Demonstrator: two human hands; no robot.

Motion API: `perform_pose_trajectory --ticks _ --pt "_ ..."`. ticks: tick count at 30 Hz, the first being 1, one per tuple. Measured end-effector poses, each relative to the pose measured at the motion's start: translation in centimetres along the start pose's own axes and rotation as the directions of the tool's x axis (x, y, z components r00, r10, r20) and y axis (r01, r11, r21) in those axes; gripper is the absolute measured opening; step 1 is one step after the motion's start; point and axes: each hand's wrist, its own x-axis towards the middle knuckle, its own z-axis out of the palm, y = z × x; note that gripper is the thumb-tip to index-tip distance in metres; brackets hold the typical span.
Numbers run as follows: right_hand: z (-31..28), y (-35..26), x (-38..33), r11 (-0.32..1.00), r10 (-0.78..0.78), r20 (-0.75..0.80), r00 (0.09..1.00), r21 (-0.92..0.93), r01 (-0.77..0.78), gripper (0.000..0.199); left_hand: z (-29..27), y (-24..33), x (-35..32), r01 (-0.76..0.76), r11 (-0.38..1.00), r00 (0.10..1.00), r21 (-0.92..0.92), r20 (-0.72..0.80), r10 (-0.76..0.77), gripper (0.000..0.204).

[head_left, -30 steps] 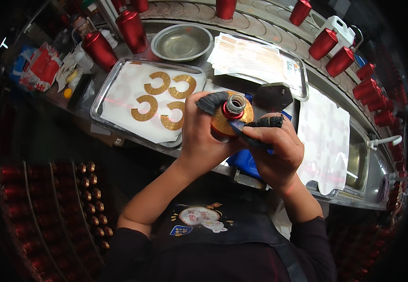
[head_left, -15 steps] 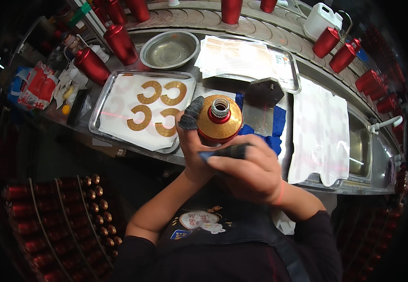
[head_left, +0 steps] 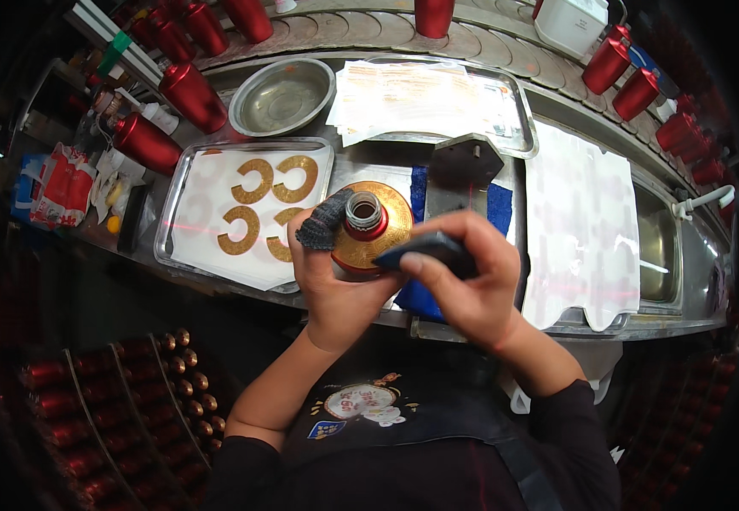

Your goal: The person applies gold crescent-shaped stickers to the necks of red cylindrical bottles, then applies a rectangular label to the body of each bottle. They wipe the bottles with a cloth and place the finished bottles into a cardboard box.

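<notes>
The red bottle (head_left: 374, 230) is held neck up above the bench's near edge, right of the steel tray (head_left: 167, 213). Half a second earlier the right hand was blurred, below the gold collar (head_left: 396, 223); now the point of a dark tool (head_left: 431, 251) meets the collar's near edge. We judge contact work there resumed.

Left hand (head_left: 335, 300): fingers curled around the bottle, one dark-sleeved finger beside the neck. Right hand (head_left: 480, 285): thumb and fingers pinched closed on the tool.

Farther out, we note gold C-shaped pieces (head_left: 253, 230) on the tray, without legible lettering. The apron (head_left: 361, 400) carries a lettered badge and a blue patch; the red-and-white bag (head_left: 64, 183) is printed, too small for us to read.
</notes>
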Motion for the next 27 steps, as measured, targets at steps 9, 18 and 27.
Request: perform_pose_trajectory --ticks 9,18,27 --pt "-0.5 4.2 3.6 0.993 0.118 -0.037 0.992 0.004 -0.117 0.020 -3.2 0.1 2.6 0.090 0.991 0.925 -0.100 0.377 -0.046 0.081" --pt "-0.6 1.7 5.5 0.976 0.206 -0.028 0.978 0.073 -0.203 0.019 -5.4 0.0 5.7 0.427 0.821 0.734 -0.379 0.675 -0.070 0.107" --pt "-1.8 2.5 3.6 0.968 0.237 0.125 0.963 0.050 -0.244 0.019 -3.1 -0.4 1.2 0.044 0.998 0.941 -0.051 0.337 -0.024 0.097"
